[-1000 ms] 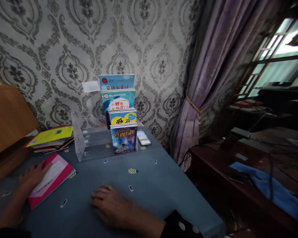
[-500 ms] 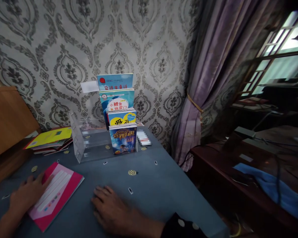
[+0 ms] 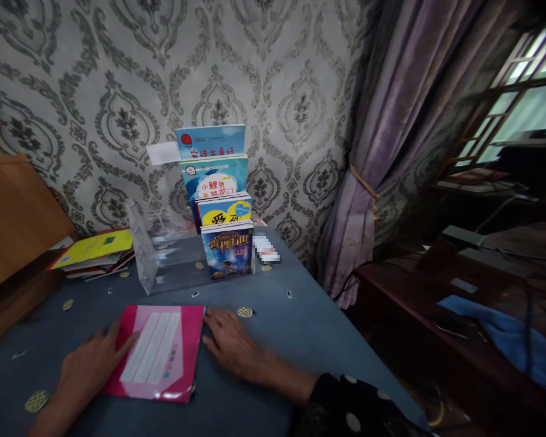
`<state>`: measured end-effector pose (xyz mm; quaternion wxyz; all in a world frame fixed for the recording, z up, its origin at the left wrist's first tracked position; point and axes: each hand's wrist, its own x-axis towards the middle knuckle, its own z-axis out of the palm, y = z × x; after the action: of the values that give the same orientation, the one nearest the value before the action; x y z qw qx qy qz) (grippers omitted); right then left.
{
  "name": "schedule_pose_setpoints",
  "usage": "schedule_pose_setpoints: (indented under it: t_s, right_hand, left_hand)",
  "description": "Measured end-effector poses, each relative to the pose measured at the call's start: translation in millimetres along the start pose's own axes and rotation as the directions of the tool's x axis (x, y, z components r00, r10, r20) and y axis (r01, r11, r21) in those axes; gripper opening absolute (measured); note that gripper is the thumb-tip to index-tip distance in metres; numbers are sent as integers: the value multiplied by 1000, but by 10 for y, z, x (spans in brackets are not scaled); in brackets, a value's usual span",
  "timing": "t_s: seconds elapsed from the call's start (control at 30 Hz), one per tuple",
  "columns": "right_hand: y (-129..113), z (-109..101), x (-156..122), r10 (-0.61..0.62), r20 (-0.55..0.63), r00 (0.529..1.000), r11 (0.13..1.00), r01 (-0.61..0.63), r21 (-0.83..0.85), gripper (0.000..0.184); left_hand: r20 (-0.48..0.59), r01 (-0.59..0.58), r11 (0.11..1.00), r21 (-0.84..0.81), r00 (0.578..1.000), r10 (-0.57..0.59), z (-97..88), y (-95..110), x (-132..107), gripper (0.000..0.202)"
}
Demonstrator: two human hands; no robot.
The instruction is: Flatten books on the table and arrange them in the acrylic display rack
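Pink booklet [image 3: 164,364] lies flat on the blue-grey cloth [image 3: 318,358], near side of the clear acrylic rack [image 3: 141,252], far edge roughly parallel to the rack front.

Left hand [image 3: 86,367]: palm down, fingers spread at the booklet's left margin, thumb over the cover, no grip visible. Right hand [image 3: 234,346]: fingers loosely extended, unclenched, at the far part of the booklet's right edge; can't tell if they touch or just sit beside it.

Progress, as judged: right side of rack looks done. Books stand there in four steps, dark-blue book [image 3: 230,261] lowest and nearest, blue book [image 3: 218,141] highest and farthest. Outside the rack: pink booklet, plus a flat stack [image 3: 93,250] at far left, yellow cover on top. Cloth shows through the rack's left section, so that side reads as not done. Booklet handling looks partway: flat, both hands at it.

Edges: wooden furniture [image 3: 22,212] bounds the left, patterned wall [image 3: 300,67] the far side, right table edge slants past the right sleeve [image 3: 341,400]. Gap booklet-to-rack is narrow. More room right of the right hand, up to that edge. Left lane between stack and left hand looks usable. Near side: forearms crowd it.
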<state>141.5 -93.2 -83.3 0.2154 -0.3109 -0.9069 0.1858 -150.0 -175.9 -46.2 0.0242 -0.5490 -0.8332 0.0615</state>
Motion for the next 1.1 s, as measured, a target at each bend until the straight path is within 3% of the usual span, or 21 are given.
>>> schedule_pose_setpoints:
  t_s: [0.1, 0.2, 0.37, 0.53, 0.67, 0.87, 1.1]
  right_hand:
    - [134, -59, 29, 171, -109, 979, 982, -160, 100, 32]
    - [270, -149, 53, 258, -144, 955, 960, -238, 144, 32]
    - [378, -231, 60, 328, -173, 929, 945, -323, 56, 32]
    - [365, -194, 37, 301, -179, 937, 948, -314, -45, 32]
    - [377, -211, 1, 283, -145, 948, 954, -294, -64, 32]
    - [496, -288, -130, 277, -157, 948, 952, -293, -89, 32]
    - [657, -393, -319, 295, -185, 937, 932, -325, -162, 33]
  left_hand:
    - [67, -78, 991, 105, 995, 71, -62, 317, -124, 52]
    - [66, -156, 983, 97, 986, 150, -99, 548, -230, 47]
    - [18, -201, 979, 42, 980, 200, -88, 667, -261, 40]
    - [-150, -225, 971, 78, 960, 235, -14, 663, -180, 37]
    - [-204, -252, 962, 106, 941, 269, 51, 685, -150, 37]
    - [-216, -292, 951, 102, 927, 307, 28, 834, -162, 33]
    - [-152, -351, 935, 52, 923, 355, -43, 1104, -191, 33]
